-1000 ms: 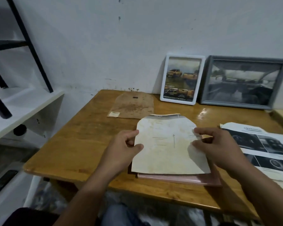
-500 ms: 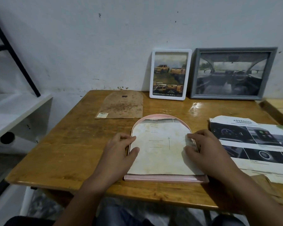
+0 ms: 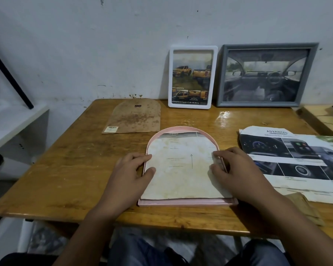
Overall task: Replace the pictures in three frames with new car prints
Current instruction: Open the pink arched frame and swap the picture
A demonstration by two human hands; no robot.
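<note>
- Pink arched frame [image 3: 186, 202] lies face down at the near middle of our wooden table [image 3: 65, 169], with a stained, arch-cut print [image 3: 181, 175] resting in its recess, blank side up.
- Our left hand [image 3: 131, 175] lies at the print's nine o'clock edge, fingers loosely spread and pressing down.
- Our right hand [image 3: 236, 173] presses the three o'clock edge, fingers curled; it may pinch the paper, but we cannot tell.
- At eleven o'clock lies a brown backing board [image 3: 135, 117].
- At twelve and one o'clock, a white frame [image 3: 192, 77] and a grey frame [image 3: 265, 77] lean on the wall.
- At three o'clock lies a car brochure sheet [image 3: 296, 160].
</note>
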